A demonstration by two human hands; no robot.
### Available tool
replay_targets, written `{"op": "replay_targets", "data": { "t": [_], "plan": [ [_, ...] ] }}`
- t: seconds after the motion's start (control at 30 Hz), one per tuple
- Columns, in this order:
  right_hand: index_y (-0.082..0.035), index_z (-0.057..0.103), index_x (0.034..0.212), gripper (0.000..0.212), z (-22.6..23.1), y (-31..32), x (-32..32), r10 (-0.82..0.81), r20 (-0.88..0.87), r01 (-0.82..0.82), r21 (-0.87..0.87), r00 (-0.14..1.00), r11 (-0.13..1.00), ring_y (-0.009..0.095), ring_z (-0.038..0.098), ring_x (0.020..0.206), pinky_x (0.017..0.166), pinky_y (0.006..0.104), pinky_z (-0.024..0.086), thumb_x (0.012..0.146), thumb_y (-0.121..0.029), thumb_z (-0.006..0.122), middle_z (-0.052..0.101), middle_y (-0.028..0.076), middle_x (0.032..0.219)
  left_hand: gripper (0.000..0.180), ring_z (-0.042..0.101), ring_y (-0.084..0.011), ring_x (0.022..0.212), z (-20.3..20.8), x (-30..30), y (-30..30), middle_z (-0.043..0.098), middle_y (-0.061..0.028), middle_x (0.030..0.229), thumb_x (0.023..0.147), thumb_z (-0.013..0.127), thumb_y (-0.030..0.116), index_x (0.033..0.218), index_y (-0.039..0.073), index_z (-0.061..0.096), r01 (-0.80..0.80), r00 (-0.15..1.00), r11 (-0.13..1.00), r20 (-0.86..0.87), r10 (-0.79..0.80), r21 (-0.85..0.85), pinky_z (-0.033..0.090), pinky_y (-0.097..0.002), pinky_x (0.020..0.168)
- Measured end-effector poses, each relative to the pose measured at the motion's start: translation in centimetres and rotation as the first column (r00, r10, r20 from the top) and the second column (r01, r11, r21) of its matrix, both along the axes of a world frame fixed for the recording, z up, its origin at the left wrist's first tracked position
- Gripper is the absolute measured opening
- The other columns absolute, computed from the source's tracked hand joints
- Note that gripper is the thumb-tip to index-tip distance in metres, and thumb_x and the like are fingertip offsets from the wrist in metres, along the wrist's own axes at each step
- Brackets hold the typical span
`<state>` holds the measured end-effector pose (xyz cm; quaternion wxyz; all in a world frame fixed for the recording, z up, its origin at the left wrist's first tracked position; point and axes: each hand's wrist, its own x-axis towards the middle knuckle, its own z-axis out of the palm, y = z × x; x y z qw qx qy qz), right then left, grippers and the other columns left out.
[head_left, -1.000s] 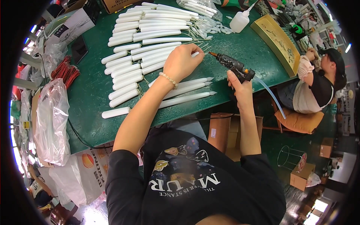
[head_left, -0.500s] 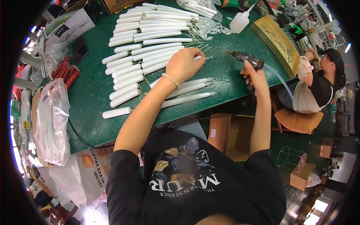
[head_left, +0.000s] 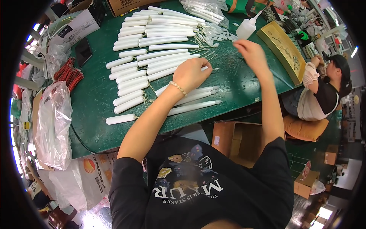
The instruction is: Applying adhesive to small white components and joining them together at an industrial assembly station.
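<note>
Steady now, I'd hold this white tube (head_left: 204, 68) still, left hand (head_left: 192, 73) fingers pinching it, right hand (head_left: 251, 55) curled near pale tips (head_left: 220, 37), grip unclear.

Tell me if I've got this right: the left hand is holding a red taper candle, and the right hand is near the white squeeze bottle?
Not quite: in the head view, the taper candle in the left hand is white, not red. The right hand is near the white squeeze bottle.
</note>
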<state>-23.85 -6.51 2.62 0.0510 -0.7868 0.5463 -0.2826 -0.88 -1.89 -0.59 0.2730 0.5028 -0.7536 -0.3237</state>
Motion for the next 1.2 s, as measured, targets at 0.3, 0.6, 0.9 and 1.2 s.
{"op": "replay_targets", "data": {
  "t": [0.3,0.6,0.9,1.2],
  "plan": [
    [-0.004,0.059,0.085,0.015,-2.7,-4.1,2.5,0.252,-0.287,-0.29,-0.098,0.924,0.952,0.032,0.058,0.077,0.067,0.04,0.046,0.079,-0.017,0.058,0.061,0.012,0.077,0.021,0.062,-0.0216,0.066,0.4,-0.2,0.4,0.065,-0.0041,0.067,0.077,0.056,0.026,0.084,0.01,0.067,0.0,1.0,1.0,0.017,0.0,0.01,0.047,-0.0315,0.064],
    [-0.002,0.058,0.089,0.014,-1.3,2.4,1.9,-0.03,0.173,-0.03,0.335,0.984,0.942,0.013,0.054,0.058,0.055,0.0254,0.042,0.082,-0.014,0.057,0.058,0.005,0.068,0.022,0.062,-0.0204,0.066,0.5,0.1,0.3,0.065,-0.0053,0.068,0.077,0.056,0.027,0.084,0.009,0.067,0.017,1.0,0.999,0.016,-0.017,0.043,0.047,-0.0307,0.064],
    [0.002,0.059,0.101,0.023,-2.7,7.6,2.8,-0.236,0.791,-0.339,0.482,0.564,0.808,0.008,0.056,0.072,0.063,0.019,0.042,0.084,-0.013,0.059,0.062,0.006,0.082,0.023,0.057,-0.0135,0.065,-0.1,0.4,-0.2,0.063,-0.0056,0.068,0.079,0.057,0.024,0.086,0.003,0.065,0.124,0.986,0.991,-0.12,-0.117,0.053,0.045,-0.0271,0.068],
    [0.0,0.059,0.102,0.02,-2.6,8.0,3.0,-0.249,0.817,-0.379,0.482,0.519,0.79,0.006,0.054,0.069,0.063,0.0166,0.042,0.085,-0.011,0.059,0.062,0.005,0.082,0.021,0.055,-0.0098,0.066,0.5,0.5,0.0,0.063,-0.0056,0.069,0.081,0.057,0.019,0.087,-0.001,0.064,0.173,0.972,0.973,-0.187,-0.144,0.154,0.044,-0.024,0.067]
  ]
}}
